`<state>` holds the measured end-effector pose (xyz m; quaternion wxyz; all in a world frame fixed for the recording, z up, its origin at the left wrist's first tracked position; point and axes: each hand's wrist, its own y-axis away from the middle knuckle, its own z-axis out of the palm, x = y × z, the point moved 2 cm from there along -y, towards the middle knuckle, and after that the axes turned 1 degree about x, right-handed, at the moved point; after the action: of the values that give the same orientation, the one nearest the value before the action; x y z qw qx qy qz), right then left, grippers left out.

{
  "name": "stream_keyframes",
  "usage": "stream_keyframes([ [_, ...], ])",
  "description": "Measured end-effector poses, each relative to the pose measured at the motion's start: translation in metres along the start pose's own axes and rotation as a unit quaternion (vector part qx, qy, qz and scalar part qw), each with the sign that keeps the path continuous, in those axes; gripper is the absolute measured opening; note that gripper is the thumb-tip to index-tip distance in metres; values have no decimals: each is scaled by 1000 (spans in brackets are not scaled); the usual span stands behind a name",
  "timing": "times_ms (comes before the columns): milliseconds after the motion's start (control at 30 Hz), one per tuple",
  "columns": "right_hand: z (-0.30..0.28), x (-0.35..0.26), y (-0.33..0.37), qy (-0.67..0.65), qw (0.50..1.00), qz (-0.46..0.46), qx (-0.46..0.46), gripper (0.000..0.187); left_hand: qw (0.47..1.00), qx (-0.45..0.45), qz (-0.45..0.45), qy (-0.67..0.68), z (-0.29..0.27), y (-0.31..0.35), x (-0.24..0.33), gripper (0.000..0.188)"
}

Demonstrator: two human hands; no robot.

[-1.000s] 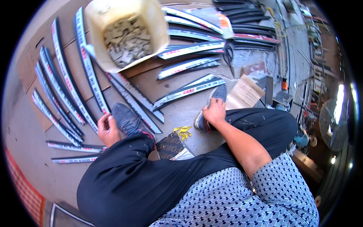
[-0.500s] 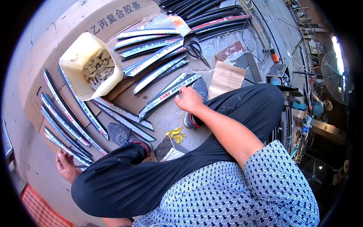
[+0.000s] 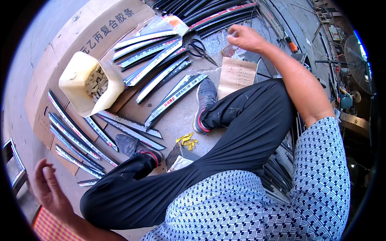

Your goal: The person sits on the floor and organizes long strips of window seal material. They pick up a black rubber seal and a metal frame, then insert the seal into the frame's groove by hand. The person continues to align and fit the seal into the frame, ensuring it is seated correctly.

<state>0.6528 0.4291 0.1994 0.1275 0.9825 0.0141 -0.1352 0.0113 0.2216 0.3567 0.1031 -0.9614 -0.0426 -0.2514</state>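
Holding our left grip [image 3: 45,185] half-curled, fingers parted, we faced curved dark strips [image 3: 175,97] on floor [image 3: 209,145] and boldly lettered cardboard [image 3: 116,11], their white faces printed black and red. Past a handwritten brown sheet [image 3: 238,76] hung our curled right grip [image 3: 234,35]; whether it pinched anything, we couldn't tell.
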Motion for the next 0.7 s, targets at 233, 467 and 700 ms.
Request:
stream_keyframes([
  [233, 12, 119, 32, -6, 992, 113, -57, 49, 932, -357, 50, -38, 112, 27, 103, 39],
  [467, 87, 176, 70, 19, 972, 230, -48, 56, 873, -478, 25, -93, 146, 25, 111, 46],
  [700, 120, 186, 97, 113, 938, 305, 121, 56, 900, -426, -1, -94, 155, 8, 107, 47],
])
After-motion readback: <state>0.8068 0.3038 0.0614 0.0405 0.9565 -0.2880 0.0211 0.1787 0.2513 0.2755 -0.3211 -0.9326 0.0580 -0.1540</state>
